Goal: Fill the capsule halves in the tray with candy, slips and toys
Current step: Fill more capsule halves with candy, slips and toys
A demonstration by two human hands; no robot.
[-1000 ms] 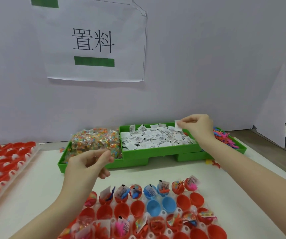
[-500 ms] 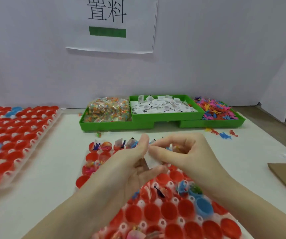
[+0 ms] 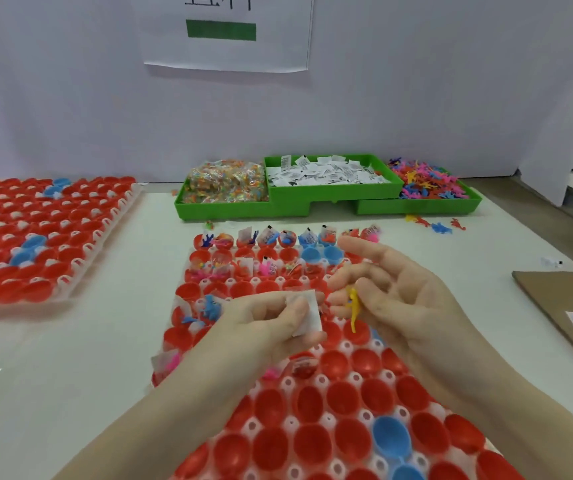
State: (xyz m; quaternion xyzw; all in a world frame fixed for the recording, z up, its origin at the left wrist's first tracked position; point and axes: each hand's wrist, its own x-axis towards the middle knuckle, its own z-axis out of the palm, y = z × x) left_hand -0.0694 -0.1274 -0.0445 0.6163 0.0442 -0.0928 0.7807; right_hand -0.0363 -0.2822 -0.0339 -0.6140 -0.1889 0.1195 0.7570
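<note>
Over the tray [image 3: 288, 426] of capsule halves mid-surface, our left hand [image 3: 271, 327] pinches a white slip [image 3: 307, 315]; our right hand [image 3: 392, 299], fingers loosely curled, holds a yellow toy [image 3: 353, 308]

- 2 hands: left hand [image 3: 271, 327], right hand [image 3: 399, 299]
- 1 white slip [image 3: 307, 315] pinched in the left hand
- 1 yellow toy [image 3: 352, 306] in the right hand
- 3 green bins: candy bin [image 3: 209, 209], slip bin [image 3: 330, 195], toy bin [image 3: 416, 206]
- 2 capsule trays: near tray [image 3: 312, 427], left tray [image 3: 36, 237]
- 1 paper sign [image 3: 229, 32] on the wall
- 1 cardboard sheet [image 3: 569, 306] on the counter [image 3: 70, 358]
- loose toys [image 3: 441, 226] in front of the toy bin: several, exact count unclear
</note>
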